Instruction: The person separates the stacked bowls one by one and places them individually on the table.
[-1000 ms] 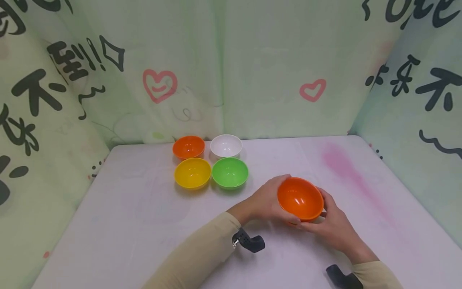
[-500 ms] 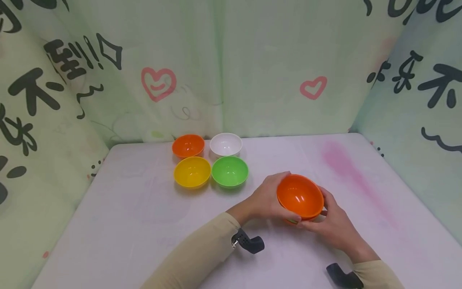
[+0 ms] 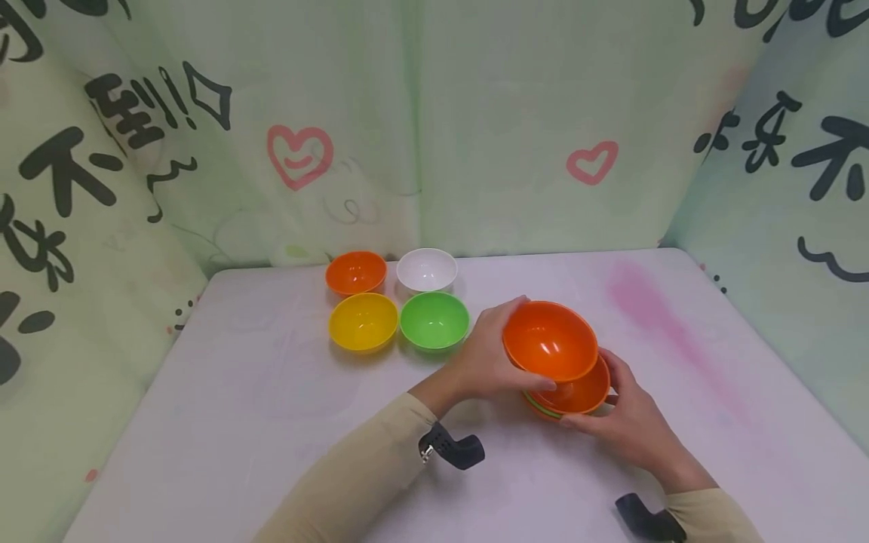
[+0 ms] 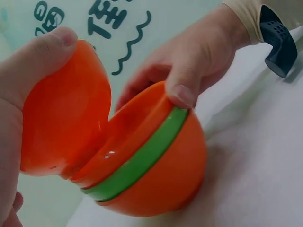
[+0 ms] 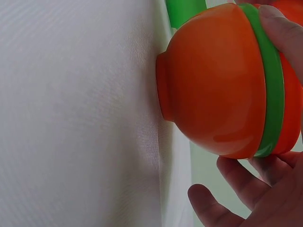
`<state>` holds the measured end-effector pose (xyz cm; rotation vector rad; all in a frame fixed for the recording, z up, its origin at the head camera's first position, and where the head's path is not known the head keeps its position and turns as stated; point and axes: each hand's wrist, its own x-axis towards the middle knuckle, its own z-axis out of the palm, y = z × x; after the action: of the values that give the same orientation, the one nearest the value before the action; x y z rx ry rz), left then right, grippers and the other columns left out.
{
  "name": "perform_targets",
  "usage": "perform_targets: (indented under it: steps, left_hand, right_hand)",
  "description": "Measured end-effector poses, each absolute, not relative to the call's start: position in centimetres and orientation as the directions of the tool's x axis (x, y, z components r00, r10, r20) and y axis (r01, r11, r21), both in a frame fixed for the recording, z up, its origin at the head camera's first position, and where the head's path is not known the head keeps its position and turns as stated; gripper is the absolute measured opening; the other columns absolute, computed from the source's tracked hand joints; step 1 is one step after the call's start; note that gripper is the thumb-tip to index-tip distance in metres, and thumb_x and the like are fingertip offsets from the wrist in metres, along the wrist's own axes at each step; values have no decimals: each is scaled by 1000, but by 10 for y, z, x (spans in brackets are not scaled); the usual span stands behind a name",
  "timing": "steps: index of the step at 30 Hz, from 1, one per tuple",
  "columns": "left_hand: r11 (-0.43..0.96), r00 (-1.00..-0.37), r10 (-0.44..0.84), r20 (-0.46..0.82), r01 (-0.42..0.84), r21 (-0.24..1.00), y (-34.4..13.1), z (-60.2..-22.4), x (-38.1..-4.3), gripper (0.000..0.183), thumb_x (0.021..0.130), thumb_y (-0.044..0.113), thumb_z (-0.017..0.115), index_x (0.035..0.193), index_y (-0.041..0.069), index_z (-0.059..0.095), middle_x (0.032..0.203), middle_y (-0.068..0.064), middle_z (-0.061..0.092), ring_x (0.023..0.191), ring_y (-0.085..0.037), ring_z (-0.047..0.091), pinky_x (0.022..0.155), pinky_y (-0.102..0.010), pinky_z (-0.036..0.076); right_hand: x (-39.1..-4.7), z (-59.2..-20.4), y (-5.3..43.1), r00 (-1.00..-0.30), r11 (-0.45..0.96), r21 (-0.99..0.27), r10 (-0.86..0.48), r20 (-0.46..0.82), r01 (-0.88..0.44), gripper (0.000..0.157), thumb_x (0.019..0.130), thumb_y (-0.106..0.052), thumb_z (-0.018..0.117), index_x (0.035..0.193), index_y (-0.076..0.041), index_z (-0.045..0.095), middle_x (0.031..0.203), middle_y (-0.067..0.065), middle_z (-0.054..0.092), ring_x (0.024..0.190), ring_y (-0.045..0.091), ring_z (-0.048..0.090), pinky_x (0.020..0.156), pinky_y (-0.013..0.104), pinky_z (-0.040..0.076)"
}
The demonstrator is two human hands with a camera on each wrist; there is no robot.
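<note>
My left hand point(image 3: 485, 358) grips an orange bowl point(image 3: 551, 339) by its rim, tilted above a nested stack. The stack has an orange bowl point(image 3: 582, 391) on top, a green bowl point(image 4: 142, 170) showing as a band, and another orange bowl point(image 5: 215, 85) at the bottom. My right hand point(image 3: 634, 426) holds this stack at its right side, thumb on the near rim. In the left wrist view the lifted bowl's lower edge overlaps the stack's rim; whether they touch I cannot tell. The stack's foot is close to the tablecloth.
Farther back, left of my hands, stand an orange bowl point(image 3: 356, 273), a white bowl point(image 3: 427, 270), a yellow bowl point(image 3: 363, 323) and a green bowl point(image 3: 434, 321), close together. A white cloth covers the table point(image 3: 237, 422). Printed curtains point(image 3: 489, 113) rise behind it and at both sides.
My left hand has lifted the top orange bowl up and to the left, uncovering the orange bowl beneath it. My right hand keeps holding the stack in nearly the same place.
</note>
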<state>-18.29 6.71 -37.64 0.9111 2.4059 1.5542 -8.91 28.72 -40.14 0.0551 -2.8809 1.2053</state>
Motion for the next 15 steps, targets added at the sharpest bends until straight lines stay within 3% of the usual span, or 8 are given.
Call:
perform_targets:
  steps: [15]
  left_hand:
    - [268,-861,447,243,388,882,31,-364,-189,103,69,30,92,154,14,36,141,2,48,123,-16,47,86,-28,53]
  right_hand:
    - [-90,-401,285,-999,697,-716,-20,29,-34,115,75,-38,89,155,1,16,147,27,40,129,44,41,97,64,44]
